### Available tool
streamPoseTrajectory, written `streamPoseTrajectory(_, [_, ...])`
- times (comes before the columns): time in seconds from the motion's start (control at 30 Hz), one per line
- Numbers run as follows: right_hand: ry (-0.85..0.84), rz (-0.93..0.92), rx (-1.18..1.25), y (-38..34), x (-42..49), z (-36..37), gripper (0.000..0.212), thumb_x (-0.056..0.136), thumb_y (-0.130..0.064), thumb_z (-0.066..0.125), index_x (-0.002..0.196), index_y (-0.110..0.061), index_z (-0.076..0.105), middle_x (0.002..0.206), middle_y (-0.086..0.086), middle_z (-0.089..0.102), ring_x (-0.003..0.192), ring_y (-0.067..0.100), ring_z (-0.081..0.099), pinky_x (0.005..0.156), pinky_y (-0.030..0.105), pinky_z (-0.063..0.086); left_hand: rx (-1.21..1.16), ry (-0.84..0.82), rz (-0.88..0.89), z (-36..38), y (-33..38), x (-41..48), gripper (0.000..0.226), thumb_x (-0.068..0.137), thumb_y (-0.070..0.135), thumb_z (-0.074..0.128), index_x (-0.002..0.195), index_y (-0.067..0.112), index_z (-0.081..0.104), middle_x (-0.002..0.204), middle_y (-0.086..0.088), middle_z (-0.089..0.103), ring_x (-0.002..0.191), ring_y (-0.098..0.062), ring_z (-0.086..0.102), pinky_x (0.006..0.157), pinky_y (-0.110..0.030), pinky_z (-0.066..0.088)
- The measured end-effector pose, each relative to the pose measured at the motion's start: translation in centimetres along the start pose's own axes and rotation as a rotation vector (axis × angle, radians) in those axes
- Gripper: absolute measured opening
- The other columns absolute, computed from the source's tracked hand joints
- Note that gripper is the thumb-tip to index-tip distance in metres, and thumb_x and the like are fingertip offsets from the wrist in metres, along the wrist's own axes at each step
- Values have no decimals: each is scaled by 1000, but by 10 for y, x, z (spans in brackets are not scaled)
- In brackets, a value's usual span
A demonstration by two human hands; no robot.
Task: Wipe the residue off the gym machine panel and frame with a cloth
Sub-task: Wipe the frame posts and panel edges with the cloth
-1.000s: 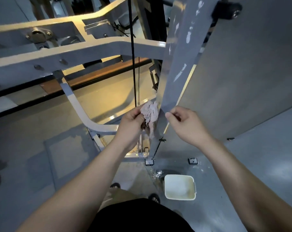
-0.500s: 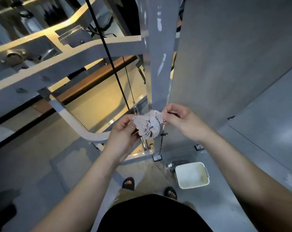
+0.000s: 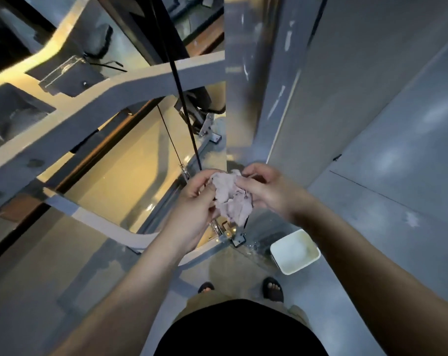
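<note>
Pinching the crumpled cloth point(image 3: 230, 199) from both sides, the left hand point(image 3: 192, 201) and the right hand point(image 3: 266, 191) are holding it just before the panel point(image 3: 264, 98); a loosening pinch is, I think, risking a drop to the floor point(image 3: 397, 201).

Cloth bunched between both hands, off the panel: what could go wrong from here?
1. The cloth is a crumpled wad pinched by the left hand and right hand; wiped like that, it may smear the white streaks on the panel rather than lift them.
2. The black cable runs close beside the hands; a loose corner could snag.
3. The white tub sits on the floor near the right foot and could be kicked.
</note>
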State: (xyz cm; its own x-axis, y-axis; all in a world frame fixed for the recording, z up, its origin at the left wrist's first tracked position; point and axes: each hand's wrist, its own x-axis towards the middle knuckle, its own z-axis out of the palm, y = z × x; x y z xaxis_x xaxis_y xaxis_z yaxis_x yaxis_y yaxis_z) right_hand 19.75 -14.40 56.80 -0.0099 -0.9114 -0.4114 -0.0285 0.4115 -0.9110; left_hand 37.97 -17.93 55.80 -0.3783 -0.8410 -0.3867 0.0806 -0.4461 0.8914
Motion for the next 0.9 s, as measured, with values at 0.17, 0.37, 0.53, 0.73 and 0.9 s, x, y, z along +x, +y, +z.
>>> streamPoseTrajectory(0.17, [203,-28,44,-3,0,25,9,97,-7,64,93,-16,65,85,-6,65,77,17,59,72,32,52,-38,121,-108,-25,0,10,21,109,30,47,110,24,67,114,-8,75,109,-35,71,98,-60,52])
streamPoseTrajectory(0.37, [374,-43,131,-11,-10,52,11,97,-20,70,98,-9,69,85,9,70,69,14,70,61,27,58,-47,-47,-369,-42,12,13,67,97,63,54,114,1,73,113,-22,72,102,-34,71,88,-43,60])
streamPoseTrajectory(0.53, [404,-36,-6,-13,-26,55,10,100,-17,64,91,-14,68,85,7,67,65,16,69,65,39,63,83,-93,-71,-47,15,2,24,95,27,72,109,8,71,106,-17,75,92,-29,72,84,-38,59])
streamPoseTrajectory(0.73, [425,-104,-239,-14,-35,44,13,100,-28,63,96,-16,68,94,11,70,86,30,70,80,50,61,411,-42,326,-47,34,-17,14,102,31,61,90,22,60,64,5,49,57,-12,44,54,-26,38])
streamPoseTrajectory(0.9, [200,-157,-262,-23,-40,41,39,87,-61,66,95,-23,69,88,2,70,79,21,64,78,43,55,351,-34,276,-37,48,-20,31,98,56,54,103,25,57,73,-8,56,63,-20,49,61,-39,41])
